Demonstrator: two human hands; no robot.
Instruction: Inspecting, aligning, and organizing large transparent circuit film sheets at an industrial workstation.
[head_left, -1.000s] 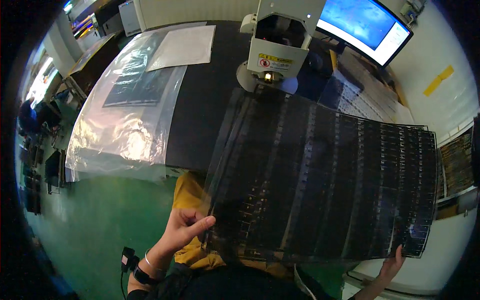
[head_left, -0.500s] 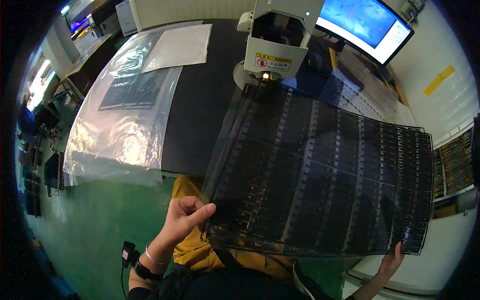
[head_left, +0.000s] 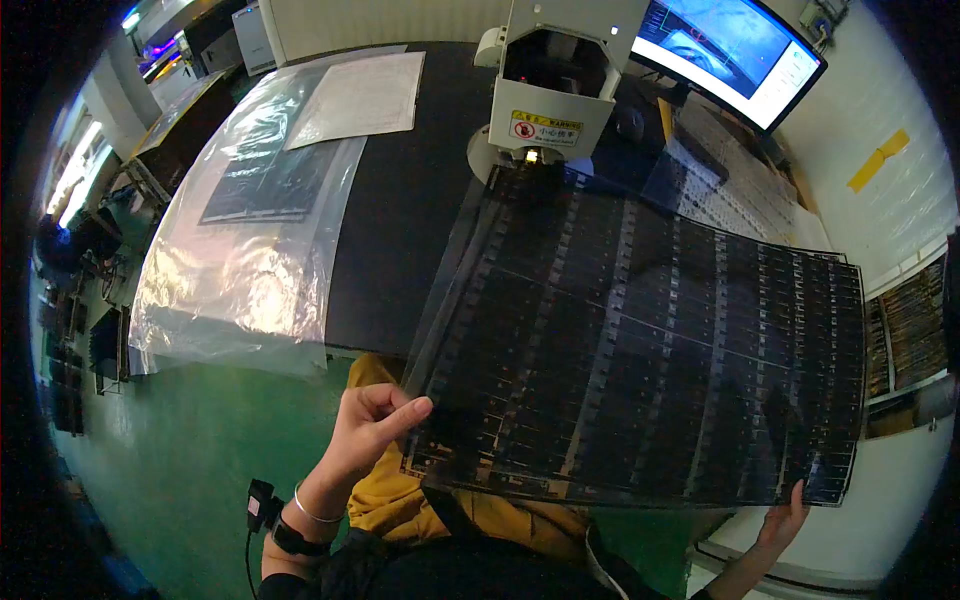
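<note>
A large, dark see-through film sheet (head_left: 650,370) printed with rows of fine patterns spans the space between my hands. My left hand (head_left: 372,428) pinches its near left corner, thumb on top and fingers curled beneath. At the near right edge my right hand (head_left: 782,522) holds it from below, one fingertip showing against the film and the rest partly hidden. The film's far left corner lies under a white bench machine (head_left: 560,85) with a dark window, a warning label and a small lit lamp. Fine detail on the film is too small to read.
Behind the film stands a monitor (head_left: 735,55) with a blue-grey picture. A keyboard (head_left: 702,145) and mouse (head_left: 629,124) are near it. Clear plastic (head_left: 250,290) with a white sheet (head_left: 362,95) on top covers the left of the black table (head_left: 400,180). Racked panels (head_left: 912,330) stand right.
The monitor's picture has changed from a blurry blue field to one with a bright shape. The film's near edge has shifted up very slightly; both hands keep their hold.
</note>
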